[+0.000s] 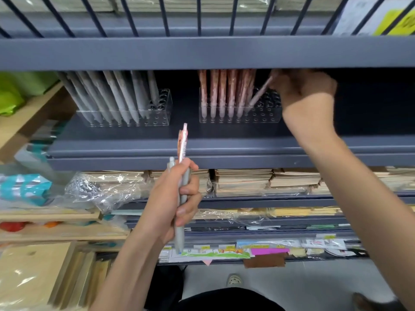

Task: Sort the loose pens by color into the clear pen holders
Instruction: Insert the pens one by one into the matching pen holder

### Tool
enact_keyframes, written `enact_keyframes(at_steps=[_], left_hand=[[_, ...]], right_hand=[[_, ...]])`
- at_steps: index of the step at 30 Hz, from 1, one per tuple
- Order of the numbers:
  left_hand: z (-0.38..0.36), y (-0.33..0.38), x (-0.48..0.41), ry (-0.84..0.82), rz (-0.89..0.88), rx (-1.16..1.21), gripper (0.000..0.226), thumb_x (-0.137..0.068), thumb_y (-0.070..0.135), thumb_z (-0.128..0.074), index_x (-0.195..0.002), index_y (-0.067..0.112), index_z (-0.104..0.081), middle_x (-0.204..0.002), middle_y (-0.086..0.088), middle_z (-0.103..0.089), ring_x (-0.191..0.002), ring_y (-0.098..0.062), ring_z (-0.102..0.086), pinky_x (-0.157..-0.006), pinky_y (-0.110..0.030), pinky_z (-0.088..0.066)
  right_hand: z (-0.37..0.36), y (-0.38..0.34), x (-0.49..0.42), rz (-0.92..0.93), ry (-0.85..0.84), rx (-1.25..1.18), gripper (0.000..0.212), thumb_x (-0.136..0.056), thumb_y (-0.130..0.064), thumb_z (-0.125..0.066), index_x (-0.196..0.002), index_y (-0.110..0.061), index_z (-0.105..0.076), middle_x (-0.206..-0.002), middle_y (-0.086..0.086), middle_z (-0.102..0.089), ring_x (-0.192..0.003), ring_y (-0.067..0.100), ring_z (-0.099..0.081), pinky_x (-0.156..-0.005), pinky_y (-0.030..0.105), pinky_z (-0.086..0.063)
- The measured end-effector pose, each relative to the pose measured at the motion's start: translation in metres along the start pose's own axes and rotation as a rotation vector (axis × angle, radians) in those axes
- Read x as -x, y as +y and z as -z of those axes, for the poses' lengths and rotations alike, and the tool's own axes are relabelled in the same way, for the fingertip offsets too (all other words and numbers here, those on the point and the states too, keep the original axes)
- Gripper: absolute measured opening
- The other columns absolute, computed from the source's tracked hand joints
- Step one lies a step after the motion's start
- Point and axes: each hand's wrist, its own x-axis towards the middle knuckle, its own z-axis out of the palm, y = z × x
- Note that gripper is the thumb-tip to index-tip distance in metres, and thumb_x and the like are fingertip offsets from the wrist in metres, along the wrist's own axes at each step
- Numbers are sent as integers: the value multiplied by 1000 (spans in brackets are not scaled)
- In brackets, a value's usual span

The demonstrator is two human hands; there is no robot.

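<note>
On the dark grey metal shelf [224, 151] at chest height stand two clear plastic pen holders with rows of round holes. The left clear holder [125, 113] is filled across most of its width with grey pens [116, 95] that lean to the left, and a few holes at its right end are bare. The right clear holder [240, 111] carries pink patterned pens [222, 90] standing upright in its left half, while the holes in its right half are open.

The right hand [303, 86] reaches up under the shelf edge above and pinches the top of a single pale pink pen [260, 93] between thumb and fingertips. That pen is tilted, its upper end toward the hand and its tip down in the right clear holder, just beside the last of the pink patterned pens.

The left hand [175, 198] is in front of the shelf's front lip, closed in a fist around loose pens held upright. A pink and orange printed pen [183, 142] sticks out well above the thumb, and a long grey pen [182, 205] runs down through the fingers and out below the palm, with another grey cap showing just beside the thumb.

Below the shelf lie stacks of tan paper notebooks [244, 180], some wrapped in clear film.
</note>
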Motion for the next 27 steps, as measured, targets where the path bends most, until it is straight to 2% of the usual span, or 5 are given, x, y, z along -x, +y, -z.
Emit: enact_keyframes(at_steps=[3, 10, 15, 21, 27], left_hand=[[0, -5, -1, 5, 16, 11, 21, -103, 26, -41, -89, 16, -53, -59, 3, -27, -32, -6, -21, -29, -11, -17], [-2, -17, -6, 71, -28, -14, 18, -102, 13, -33, -95, 14, -50, -57, -1, -37, -32, -7, -24, -28, -13, -21], [-11, -22, -9, 40, -42, -25, 19, -102, 12, -35, -91, 13, -51, -59, -2, -34, -33, -8, -23, -29, -12, -21], [-21, -26, -13, -33, -68, -69, 20, -100, 15, -39, -89, 14, -55, -57, -1, -35, -32, -9, -24, -31, -13, -21], [-36, -32, -19, -94, -73, -115, 14, -91, 20, -45, -97, 17, -58, -59, -1, -36, -32, -10, -23, -32, -12, -26]], right_hand=[[-6, -3, -8, 87, -115, 206, 26, -97, -31, -56, -106, -12, -72, -99, -1, -73, -97, 10, -63, -77, -7, -25], [-11, -5, -19, 79, -188, 284, 36, -100, -40, -49, -119, -12, -63, -119, 7, -67, -116, 26, -58, -101, 26, -37], [-12, -2, -22, 83, -205, 276, 35, -99, -40, -51, -117, -13, -65, -117, 8, -68, -113, 26, -59, -101, 29, -40], [2, 1, -3, 101, -30, 73, 26, -89, -38, -63, -71, -19, -61, -64, -4, -64, -59, 2, -55, -60, 15, -40], [8, -13, 40, 114, -550, 70, 24, -84, -55, -63, -84, -35, -75, -72, -29, -66, -63, -8, -57, -59, 5, -38]])
